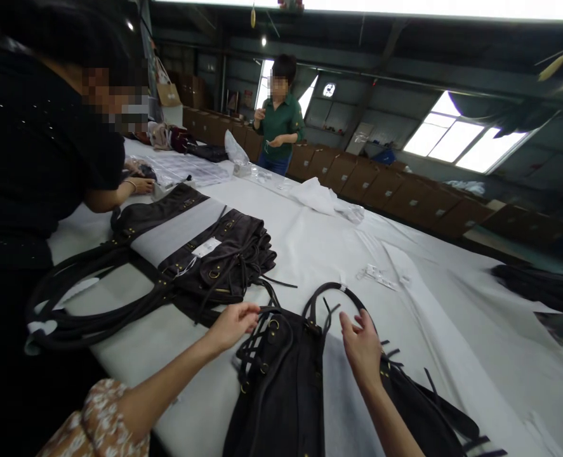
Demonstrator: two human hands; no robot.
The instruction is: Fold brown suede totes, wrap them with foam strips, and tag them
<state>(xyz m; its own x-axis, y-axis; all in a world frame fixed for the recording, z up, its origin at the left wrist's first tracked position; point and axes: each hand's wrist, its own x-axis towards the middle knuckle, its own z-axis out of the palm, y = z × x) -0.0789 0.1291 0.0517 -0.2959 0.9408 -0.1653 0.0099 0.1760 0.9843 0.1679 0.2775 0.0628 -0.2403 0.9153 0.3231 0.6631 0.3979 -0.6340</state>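
Note:
A black leather bag (291, 381) lies on the white-covered table right in front of me, with a grey-white sheet (341, 381) across its middle. My left hand (236, 325) hovers at the bag's upper left corner, fingers apart and holding nothing. Over the sheet, beside the raised black handle (331, 289), my right hand (361, 343) has its fingers spread with nothing in them. Farther left lies a stack of dark brown bags (243, 238) with a white tag (207, 247) on top and a pale band (179, 231) around it. Their looped handles (105, 339) hang toward the table's near edge.
At the left stands a person in black (33, 152), hands on items on the table. Across the table (310, 247), a person in green (281, 124) stands before cardboard boxes (371, 184). Clear plastic (319, 193), small white tags (379, 276) and dark material (538, 285) lie about.

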